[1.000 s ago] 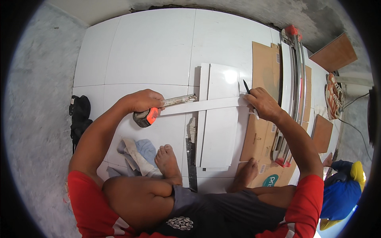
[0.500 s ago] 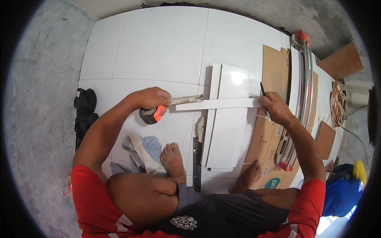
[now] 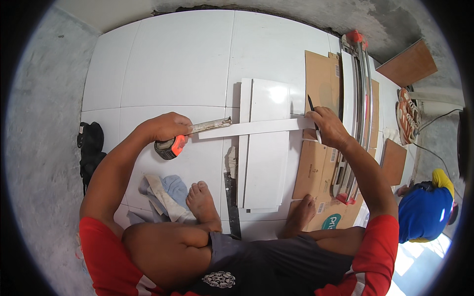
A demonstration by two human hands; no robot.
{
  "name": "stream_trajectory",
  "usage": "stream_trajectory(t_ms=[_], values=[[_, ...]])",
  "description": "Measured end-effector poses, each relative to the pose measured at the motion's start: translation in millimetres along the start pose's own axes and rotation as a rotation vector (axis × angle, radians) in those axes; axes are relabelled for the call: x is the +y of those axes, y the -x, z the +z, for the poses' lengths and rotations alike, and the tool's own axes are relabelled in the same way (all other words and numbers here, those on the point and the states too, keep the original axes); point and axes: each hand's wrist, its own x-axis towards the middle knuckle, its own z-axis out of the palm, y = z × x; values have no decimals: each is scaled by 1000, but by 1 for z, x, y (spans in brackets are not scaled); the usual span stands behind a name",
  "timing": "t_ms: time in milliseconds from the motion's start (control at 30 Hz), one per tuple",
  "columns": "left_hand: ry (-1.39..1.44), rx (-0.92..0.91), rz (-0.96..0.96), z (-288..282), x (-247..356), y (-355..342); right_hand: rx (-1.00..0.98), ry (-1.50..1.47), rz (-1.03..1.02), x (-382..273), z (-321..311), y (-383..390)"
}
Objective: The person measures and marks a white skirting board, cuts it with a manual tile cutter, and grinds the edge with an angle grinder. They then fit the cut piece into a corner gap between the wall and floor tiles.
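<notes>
My left hand (image 3: 170,127) is closed on a tape measure (image 3: 170,148), with the worn blade pulled out a short way to the right and the orange and black case hanging below my fingers. A long narrow white strip (image 3: 266,127) lies across a stack of white tile pieces (image 3: 264,172). Its left end stops close to my left hand, just under the blade. Pinched in my right hand (image 3: 330,129) are the strip's right end and a dark pencil (image 3: 310,102) pointing up and away.
Right of the stack, a long tile cutter (image 3: 368,89) rests on cardboard (image 3: 321,74). Brown tile pieces (image 3: 393,163) and shoes (image 3: 407,111) lie beyond. Rags (image 3: 173,192) and a dark flat bar (image 3: 230,197) are near my feet. A person in blue (image 3: 424,212) is at far right.
The whole view has shifted, so things sit farther left in it. Both hands keep their holds on the tape measure, strip and pencil. The person in blue has moved a little.
</notes>
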Motion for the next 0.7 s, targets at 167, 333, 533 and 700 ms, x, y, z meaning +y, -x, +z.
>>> stream_trajectory(t_ms=[167,333,533,700], values=[[12,-6,39,-3,-8,1,39,-42,90,3,-8,0],[-40,-1,46,-1,-6,-2,107,-91,132,-3,-8,-4],[-22,-19,37,0,0,-3,155,-150,54,-21,-8,-17],[-30,-41,28,1,-1,-10,129,-215,10,-43,-11,-26]])
